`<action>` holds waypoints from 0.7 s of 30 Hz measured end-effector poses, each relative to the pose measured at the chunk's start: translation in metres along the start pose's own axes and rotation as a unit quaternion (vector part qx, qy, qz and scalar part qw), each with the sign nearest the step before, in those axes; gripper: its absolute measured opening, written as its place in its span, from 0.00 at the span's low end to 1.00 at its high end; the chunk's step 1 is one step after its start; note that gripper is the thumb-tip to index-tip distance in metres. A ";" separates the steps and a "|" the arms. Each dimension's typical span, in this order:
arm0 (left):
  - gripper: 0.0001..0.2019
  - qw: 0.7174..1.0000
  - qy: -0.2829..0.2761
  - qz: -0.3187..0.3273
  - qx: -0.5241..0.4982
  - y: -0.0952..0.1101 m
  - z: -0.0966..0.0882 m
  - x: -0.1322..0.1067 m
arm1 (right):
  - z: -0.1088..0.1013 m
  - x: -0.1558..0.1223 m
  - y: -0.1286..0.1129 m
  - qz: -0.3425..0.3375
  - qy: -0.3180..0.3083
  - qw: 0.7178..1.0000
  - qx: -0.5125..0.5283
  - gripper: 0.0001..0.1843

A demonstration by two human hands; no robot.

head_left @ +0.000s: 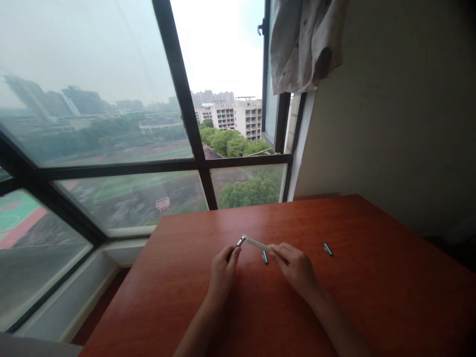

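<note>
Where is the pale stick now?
In the head view, the pale stick is in the right hand, its tip near the metal piece in the left hand.

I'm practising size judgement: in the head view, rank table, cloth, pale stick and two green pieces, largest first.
Table
Cloth
Pale stick
Left green piece, right green piece: too alike to rank

Upper-storey room, homelike, exact use uncertain: one polished reddish-brown table (pixel 372 292), dark-framed window (pixel 201 159), hanging cloth (pixel 293 54), plain wall (pixel 390 99); outlook over treetops (pixel 238 144), multi-storey blocks (pixel 247 116) and sports court (pixel 17 213).
</note>
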State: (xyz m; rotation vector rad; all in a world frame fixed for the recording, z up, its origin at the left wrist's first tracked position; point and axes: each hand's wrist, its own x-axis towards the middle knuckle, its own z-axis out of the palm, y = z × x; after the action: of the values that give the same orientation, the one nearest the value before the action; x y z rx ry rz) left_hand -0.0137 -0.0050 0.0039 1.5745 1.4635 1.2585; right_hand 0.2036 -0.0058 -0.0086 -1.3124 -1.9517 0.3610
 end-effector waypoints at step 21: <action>0.18 1.000 -0.003 -0.001 -0.016 0.004 -0.002 0.000 | -0.002 0.002 0.002 0.002 0.048 0.998 0.039 0.14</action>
State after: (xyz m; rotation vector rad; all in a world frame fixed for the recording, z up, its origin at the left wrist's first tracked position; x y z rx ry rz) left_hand -0.0140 -0.0062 0.0084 1.5546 1.4327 1.2699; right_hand 0.2064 -0.0035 -0.0072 -1.2612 -1.8364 0.3670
